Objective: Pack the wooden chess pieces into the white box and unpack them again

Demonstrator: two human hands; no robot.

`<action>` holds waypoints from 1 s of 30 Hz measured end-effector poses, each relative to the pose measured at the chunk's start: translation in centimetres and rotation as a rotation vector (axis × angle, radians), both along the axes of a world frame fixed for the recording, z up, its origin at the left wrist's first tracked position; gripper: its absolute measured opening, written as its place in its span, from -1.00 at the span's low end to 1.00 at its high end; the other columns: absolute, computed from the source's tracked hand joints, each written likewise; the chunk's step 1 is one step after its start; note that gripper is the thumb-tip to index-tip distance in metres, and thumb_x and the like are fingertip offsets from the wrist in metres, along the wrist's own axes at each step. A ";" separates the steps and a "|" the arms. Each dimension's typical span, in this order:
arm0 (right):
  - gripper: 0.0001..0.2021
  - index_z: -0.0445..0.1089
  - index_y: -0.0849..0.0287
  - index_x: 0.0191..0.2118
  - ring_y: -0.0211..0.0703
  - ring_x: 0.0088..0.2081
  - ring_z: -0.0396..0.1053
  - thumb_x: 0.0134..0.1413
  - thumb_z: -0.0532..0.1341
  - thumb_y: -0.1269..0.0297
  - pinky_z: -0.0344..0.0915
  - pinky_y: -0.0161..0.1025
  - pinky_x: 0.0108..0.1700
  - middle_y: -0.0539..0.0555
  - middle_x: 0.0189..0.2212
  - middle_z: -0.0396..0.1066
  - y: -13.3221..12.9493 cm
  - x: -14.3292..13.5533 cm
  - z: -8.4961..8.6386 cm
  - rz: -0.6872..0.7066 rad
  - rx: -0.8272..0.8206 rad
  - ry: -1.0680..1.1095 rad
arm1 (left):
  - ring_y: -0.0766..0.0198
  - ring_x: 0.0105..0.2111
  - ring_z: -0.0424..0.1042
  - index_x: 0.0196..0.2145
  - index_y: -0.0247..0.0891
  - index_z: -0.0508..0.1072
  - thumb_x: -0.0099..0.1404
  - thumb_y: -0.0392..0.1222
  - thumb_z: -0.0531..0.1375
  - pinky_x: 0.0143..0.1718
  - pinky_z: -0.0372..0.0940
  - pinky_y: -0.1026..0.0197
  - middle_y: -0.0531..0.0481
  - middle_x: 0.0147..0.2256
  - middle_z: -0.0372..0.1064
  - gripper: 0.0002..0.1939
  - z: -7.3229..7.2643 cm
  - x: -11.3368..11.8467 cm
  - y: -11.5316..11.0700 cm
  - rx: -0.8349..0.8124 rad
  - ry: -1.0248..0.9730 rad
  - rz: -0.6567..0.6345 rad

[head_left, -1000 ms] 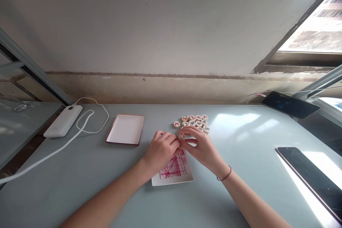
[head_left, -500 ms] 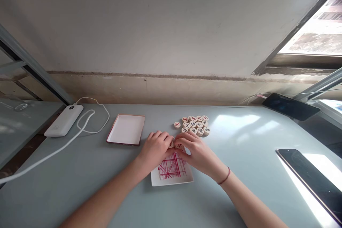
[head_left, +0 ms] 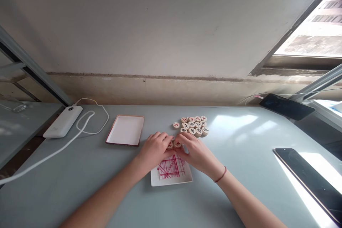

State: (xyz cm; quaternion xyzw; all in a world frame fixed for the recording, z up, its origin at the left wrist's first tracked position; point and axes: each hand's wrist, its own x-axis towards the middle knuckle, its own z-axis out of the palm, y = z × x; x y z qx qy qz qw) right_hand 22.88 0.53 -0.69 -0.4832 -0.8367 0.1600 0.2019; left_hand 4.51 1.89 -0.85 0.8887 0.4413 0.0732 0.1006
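Note:
Two round wooden pieces with characters sit side by side at the far edge of a white box (head_left: pixel 171 182). The left piece (head_left: pixel 170 144) is between the fingers of my left hand (head_left: pixel 156 149), which is closed round it. My right hand (head_left: pixel 194 151) pinches the right piece (head_left: pixel 177 143) between thumb and fingers. Inside the box, nearer to me, lies a sheet with red lines (head_left: pixel 171 167). Just beyond my right hand stand several more round pieces (head_left: pixel 191 124) in rows, some of them stacked. One piece with a red mark (head_left: pixel 176 125) lies apart at their left.
An open box lid (head_left: pixel 125 130) lies left of my hands. Farther left are a white power bank (head_left: pixel 63 122) and its white cable (head_left: pixel 66 145). A dark phone (head_left: pixel 287 106) rests at the back right, and another dark device (head_left: pixel 307 181) lies at the right.
The piece at my right fingers shows more of its face now. My right hand has shifted slightly left, and the whole view has moved a little.

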 end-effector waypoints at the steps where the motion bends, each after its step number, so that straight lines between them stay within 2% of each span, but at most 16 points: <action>1: -0.88 0.29 0.10 -0.27 -0.13 -0.34 0.35 0.07 0.18 0.44 0.35 -0.19 -0.35 0.05 -0.32 0.35 0.0 0.1 0.1 0.001 -0.017 0.018 | 0.10 -0.15 0.37 0.03 -0.22 0.32 0.25 -0.06 0.24 -0.15 0.28 0.11 -0.05 -0.15 0.41 -0.58 0.0 -0.2 0.0 -0.003 -0.015 -0.003; 4: -0.84 0.30 0.08 -0.16 -0.15 -0.32 0.39 0.11 0.19 0.31 0.37 -0.19 -0.32 0.08 -0.22 0.37 0.2 0.6 0.2 -0.006 -0.065 0.093 | 0.07 -0.07 0.35 0.12 -0.23 0.25 0.24 0.04 0.23 -0.08 0.28 0.07 -0.10 -0.05 0.38 -0.44 0.1 -1.3 0.1 -0.003 -0.073 -0.025; 9: -0.79 0.32 0.10 -0.10 -0.26 -0.41 0.41 0.20 0.09 0.20 0.36 -0.23 -0.32 0.11 -0.09 0.36 1.6 1.6 0.4 -0.177 -0.044 0.133 | 0.10 -0.06 0.35 0.09 -0.20 0.28 0.36 0.09 0.06 -0.05 0.29 0.05 -0.10 -0.03 0.38 -0.55 0.0 -4.1 -0.3 0.062 -0.189 -0.065; 12: -0.75 0.34 0.12 -0.05 -0.25 -0.41 0.41 0.21 0.07 0.21 0.32 -0.24 -0.29 0.13 -0.04 0.37 3.0 1.1 1.3 -0.289 -0.026 0.000 | 0.14 -0.06 0.36 0.13 -0.14 0.24 0.39 0.04 0.03 -0.04 0.30 0.06 -0.08 -0.04 0.38 -0.58 -0.3 -5.3 -0.8 0.095 -0.244 -0.063; 16: -0.69 0.36 0.16 0.01 -0.08 -0.20 0.43 0.20 0.07 0.25 0.25 -0.28 -0.32 0.16 -0.08 0.43 4.7 -1.1 2.3 -0.319 -0.079 -0.282 | 0.15 -0.03 0.34 0.13 -0.15 0.24 0.39 -0.07 0.05 0.01 0.27 0.08 -0.07 -0.05 0.38 -0.62 -0.6 -5.6 -1.3 0.151 -0.289 -0.074; 19: -0.73 0.44 0.16 -0.09 -0.06 -0.25 0.44 0.16 0.06 0.34 0.20 -0.29 -0.40 0.17 -0.19 0.46 5.8 -2.6 2.4 -0.324 -0.126 -0.432 | 0.12 -0.03 0.33 0.06 -0.20 0.33 0.36 -0.11 0.09 -0.01 0.26 0.04 -0.10 -0.06 0.39 -0.66 -0.4 -5.6 -1.5 0.196 -0.265 -0.058; 23: -0.78 0.48 0.15 -0.26 -0.10 -0.33 0.44 0.11 0.08 0.40 0.19 -0.30 -0.41 0.13 -0.29 0.47 5.7 -3.1 2.7 -0.325 -0.109 -0.438 | 0.07 -0.07 0.31 0.03 -0.22 0.38 0.29 -0.08 0.16 -0.09 0.28 0.02 -0.11 -0.09 0.40 -0.62 0.2 -6.0 -1.7 0.161 -0.215 -0.012; 25: -0.81 0.46 0.13 -0.25 -0.15 -0.32 0.43 0.12 0.10 0.37 0.22 -0.31 -0.36 0.08 -0.27 0.48 4.5 -3.0 3.2 -0.252 -0.052 -0.300 | 0.06 -0.05 0.29 0.06 -0.21 0.36 0.24 -0.09 0.19 -0.07 0.27 0.01 -0.10 -0.06 0.39 -0.57 0.5 -6.3 -1.8 0.115 -0.201 -0.005; 28: -0.86 0.43 0.10 -0.24 -0.27 -0.38 0.41 0.12 0.14 0.35 0.26 -0.35 -0.35 0.03 -0.24 0.48 1.7 -3.1 3.5 0.011 0.007 -0.012 | 0.03 -0.01 0.25 0.09 -0.20 0.33 0.18 -0.14 0.21 -0.04 0.24 -0.01 -0.09 -0.01 0.37 -0.50 0.8 -6.6 -1.9 0.045 -0.168 -0.007; 30: -0.89 0.42 0.11 -0.28 -0.30 -0.40 0.41 0.11 0.15 0.38 0.27 -0.37 -0.37 0.01 -0.26 0.49 -0.2 -3.4 2.9 0.162 0.019 0.058 | 0.02 0.01 0.23 0.11 -0.19 0.31 0.16 -0.16 0.22 -0.04 0.23 -0.01 -0.08 0.02 0.35 -0.47 0.9 -6.7 -1.9 0.006 -0.147 -0.007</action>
